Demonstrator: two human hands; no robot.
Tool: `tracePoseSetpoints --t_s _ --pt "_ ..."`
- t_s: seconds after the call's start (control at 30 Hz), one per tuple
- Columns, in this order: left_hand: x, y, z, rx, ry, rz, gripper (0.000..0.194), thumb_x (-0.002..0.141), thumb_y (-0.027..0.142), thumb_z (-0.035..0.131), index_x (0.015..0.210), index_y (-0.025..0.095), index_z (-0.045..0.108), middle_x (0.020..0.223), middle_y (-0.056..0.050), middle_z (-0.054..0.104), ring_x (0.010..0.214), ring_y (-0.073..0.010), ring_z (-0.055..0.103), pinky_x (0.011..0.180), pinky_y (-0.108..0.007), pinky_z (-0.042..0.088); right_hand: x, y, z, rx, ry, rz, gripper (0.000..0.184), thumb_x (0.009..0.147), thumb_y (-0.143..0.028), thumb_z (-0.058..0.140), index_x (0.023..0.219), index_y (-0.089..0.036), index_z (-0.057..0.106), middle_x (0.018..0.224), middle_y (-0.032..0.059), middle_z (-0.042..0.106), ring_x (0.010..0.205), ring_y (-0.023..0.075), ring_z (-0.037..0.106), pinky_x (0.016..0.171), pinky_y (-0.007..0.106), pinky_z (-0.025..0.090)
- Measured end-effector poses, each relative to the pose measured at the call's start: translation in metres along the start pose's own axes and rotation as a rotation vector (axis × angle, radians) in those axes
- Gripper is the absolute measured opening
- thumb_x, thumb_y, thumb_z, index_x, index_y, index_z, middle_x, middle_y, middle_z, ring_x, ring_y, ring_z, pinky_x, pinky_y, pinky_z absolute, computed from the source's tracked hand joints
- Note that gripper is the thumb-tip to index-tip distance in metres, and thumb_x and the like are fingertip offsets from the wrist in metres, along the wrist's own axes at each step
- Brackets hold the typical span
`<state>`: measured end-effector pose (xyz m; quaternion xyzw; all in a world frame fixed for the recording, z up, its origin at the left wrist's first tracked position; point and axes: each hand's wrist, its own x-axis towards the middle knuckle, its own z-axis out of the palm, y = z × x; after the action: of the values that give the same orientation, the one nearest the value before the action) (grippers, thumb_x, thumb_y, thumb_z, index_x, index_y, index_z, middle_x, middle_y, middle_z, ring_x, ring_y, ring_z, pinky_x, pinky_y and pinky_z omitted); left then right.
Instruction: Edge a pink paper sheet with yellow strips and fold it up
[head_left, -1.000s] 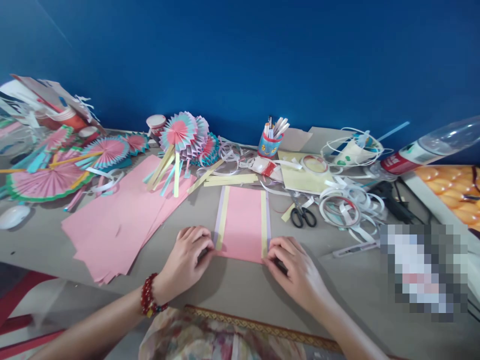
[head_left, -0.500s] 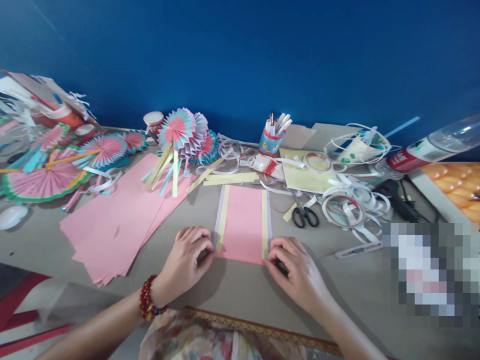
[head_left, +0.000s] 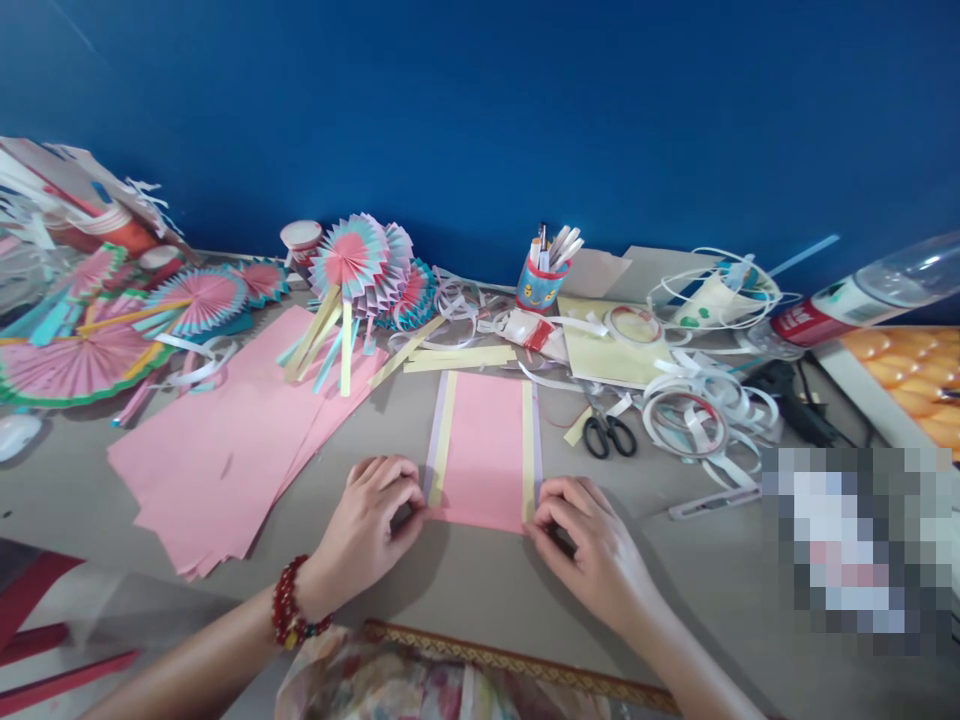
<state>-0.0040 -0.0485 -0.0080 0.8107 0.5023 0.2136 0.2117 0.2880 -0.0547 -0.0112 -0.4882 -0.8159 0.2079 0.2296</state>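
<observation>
A pink paper sheet (head_left: pixel 484 450) lies flat on the table, with a yellow and a lilac strip down each long side. My left hand (head_left: pixel 382 520), a red bead bracelet (head_left: pixel 289 605) at its wrist, pinches the near left corner between thumb and fingers. At the near right corner, my right hand (head_left: pixel 589 535) holds the paper in a similar pinch. Both hands rest low on the tabletop. Black-handled scissors (head_left: pixel 610 437) lie to the right of the sheet, beyond my right hand. To the left is a stack of larger pink sheets (head_left: pixel 225 440).
Folded paper fans (head_left: pixel 352 260) crowd the back left. Behind the sheet stands a pen cup (head_left: pixel 538 285). Tape rolls with curled white strips (head_left: pixel 686 420), a utility knife (head_left: pixel 712 502), a glue gun (head_left: pixel 795 405) and a plastic bottle (head_left: pixel 847 305) occupy the right. A blue wall (head_left: pixel 480 120) rises behind.
The view has shifted very slightly, so things at the left sit a little further left. Both hands stay at the paper's near corners.
</observation>
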Motion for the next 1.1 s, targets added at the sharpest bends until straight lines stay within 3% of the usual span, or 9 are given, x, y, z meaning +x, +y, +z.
tracePoseSetpoints --t_s 0.47,1.1 --pt "0.0025 0.0030 -0.0047 -0.004 -0.038 -0.014 0.010 0.089 0.012 0.052 0.084 0.021 0.055 0.095 -0.003 0.057 0.090 -0.0200 0.056 0.086 -0.037 0.040 -0.0008 0.0002 -0.0002 0.007 -0.004 0.009 0.013 0.091 -0.016 0.053 0.080 -0.022 0.052 0.092 0.0046 0.056 0.085 0.0211 0.054 0.075 0.034 0.042" --pt "0.0008 -0.0001 -0.0022 -0.012 -0.001 -0.001 0.009 0.089 0.013 0.055 0.082 0.020 0.055 0.096 -0.003 0.058 0.092 -0.0190 0.056 0.087 -0.036 0.040 -0.0010 0.0007 -0.0001 0.002 -0.012 -0.002 0.013 0.091 -0.014 0.054 0.081 -0.022 0.050 0.092 0.0044 0.055 0.086 0.0208 0.052 0.075 0.034 0.042"
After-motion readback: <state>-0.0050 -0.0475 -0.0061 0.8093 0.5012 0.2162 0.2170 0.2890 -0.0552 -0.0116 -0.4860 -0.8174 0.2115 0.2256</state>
